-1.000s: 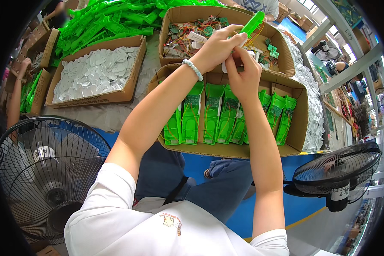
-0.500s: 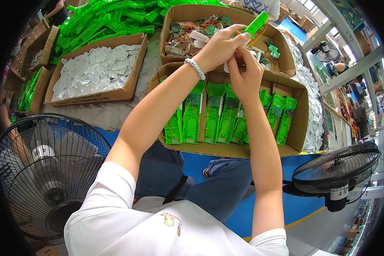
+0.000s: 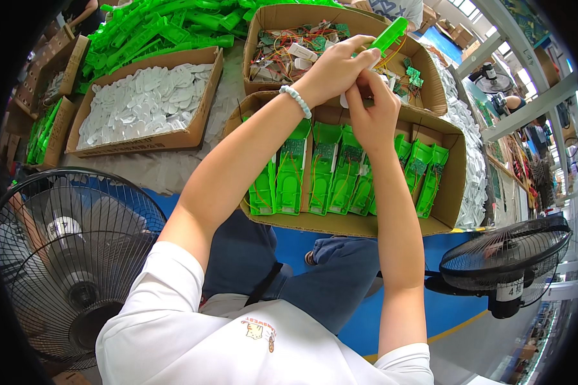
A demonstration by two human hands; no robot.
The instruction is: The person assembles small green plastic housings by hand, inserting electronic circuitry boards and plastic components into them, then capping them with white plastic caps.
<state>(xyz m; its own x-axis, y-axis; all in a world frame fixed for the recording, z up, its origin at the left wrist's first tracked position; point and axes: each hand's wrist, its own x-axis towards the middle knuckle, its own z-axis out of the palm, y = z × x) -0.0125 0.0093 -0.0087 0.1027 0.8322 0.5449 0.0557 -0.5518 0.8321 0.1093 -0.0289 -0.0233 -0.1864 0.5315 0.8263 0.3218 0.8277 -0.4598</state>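
Note:
My left hand (image 3: 334,69) is closed around a bright green plastic housing (image 3: 390,36), whose far end sticks out up and to the right. Close beneath it, my right hand (image 3: 374,106) has its thumb and fingers drawn together against the lower end of that housing. Whatever lies between the right fingertips is hidden. Both hands are above the near edge of a cardboard box (image 3: 453,173) in which several green housings (image 3: 321,183) with circuit boards and thin wires stand in a row. Behind it, another box (image 3: 263,22) holds circuit boards, wires and white parts (image 3: 302,51).
A box of white oval pieces (image 3: 148,102) stands to the left, below a heap of green housings (image 3: 154,38). More white pieces (image 3: 469,141) lie along the right side. Black fans stand at the left (image 3: 77,263) and right (image 3: 504,263).
Both hands stay together on the green housing, with only a slight shift to the right. The boxes and their contents look the same.

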